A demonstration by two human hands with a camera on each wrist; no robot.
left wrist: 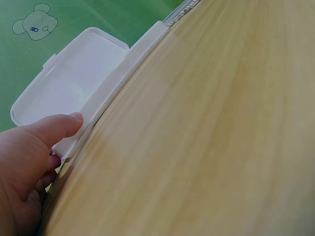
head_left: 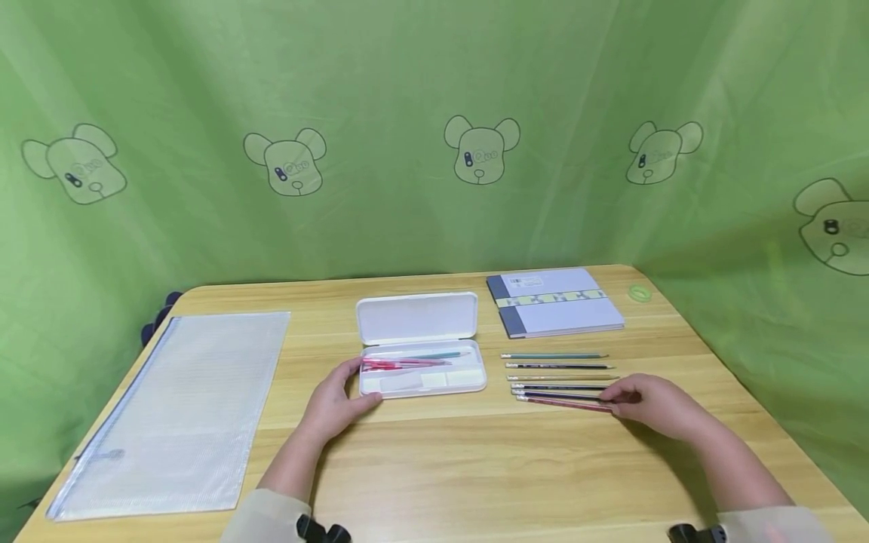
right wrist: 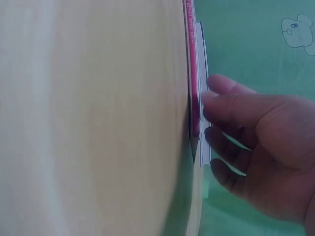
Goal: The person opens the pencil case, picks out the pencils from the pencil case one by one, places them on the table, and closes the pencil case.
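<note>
A white pencil case (head_left: 424, 388) lies with its lid up on the table. Inside are a teal pencil (head_left: 437, 355), several pink sticks and whitish blocks. My left hand (head_left: 333, 403) grips the case's left end; in the left wrist view the thumb (left wrist: 69, 123) presses the front edge, fingers curled at the end. To the right, several pencils lie roughly parallel, among them a dark pencil (head_left: 560, 366) and a red pencil (head_left: 563, 403). At the points of the nearest ones is my right hand (head_left: 655, 403), fingers loosely bent; whether it touches them I cannot tell.
A notebook (head_left: 560, 320) with a patterned band lies behind the pencils. Beside it is a small green ring (head_left: 640, 292). On the left lies a translucent zip pouch (head_left: 183, 415). A green curtain (head_left: 387, 241) hangs along the table's back edge.
</note>
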